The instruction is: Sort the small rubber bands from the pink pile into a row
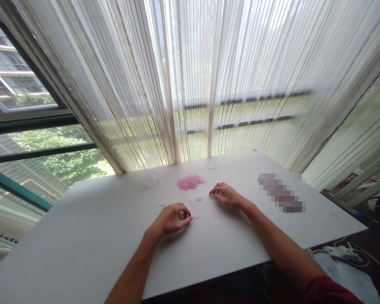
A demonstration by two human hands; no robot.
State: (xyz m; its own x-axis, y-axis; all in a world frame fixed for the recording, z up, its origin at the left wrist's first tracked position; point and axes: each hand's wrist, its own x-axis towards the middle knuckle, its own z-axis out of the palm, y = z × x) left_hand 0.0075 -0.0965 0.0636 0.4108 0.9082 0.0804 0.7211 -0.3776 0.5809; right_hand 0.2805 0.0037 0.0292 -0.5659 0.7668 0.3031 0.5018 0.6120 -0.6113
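Observation:
A loose heap of thin, band-like pink and lilac loops (pixel 191 181), perhaps small rubber bands, lies on the white table (pixel 113 228). My left hand (pixel 172 219) rests low over the table in front of the heap, thumb and finger pinched together. Right at its fingertips lie a few pink bands (pixel 195 218); whether one is held cannot be made out. My right hand (pixel 228 196) is to the right of the heap, its fingers closed in a pinch on something too small to name. Between the hands sits a small purple-pink cluster (pixel 199 199). Teal bits (pixel 162 206) lie beyond my left hand.
Two clear round dishes or lids stand near the back edge, one on the left (pixel 151 178) and one behind the heap (pixel 211 163). A blurred-out dark reddish object (pixel 281 192) lies at right. Sheer curtains (pixel 192 84) hang behind the table; white cables (pixel 345 253) are below right.

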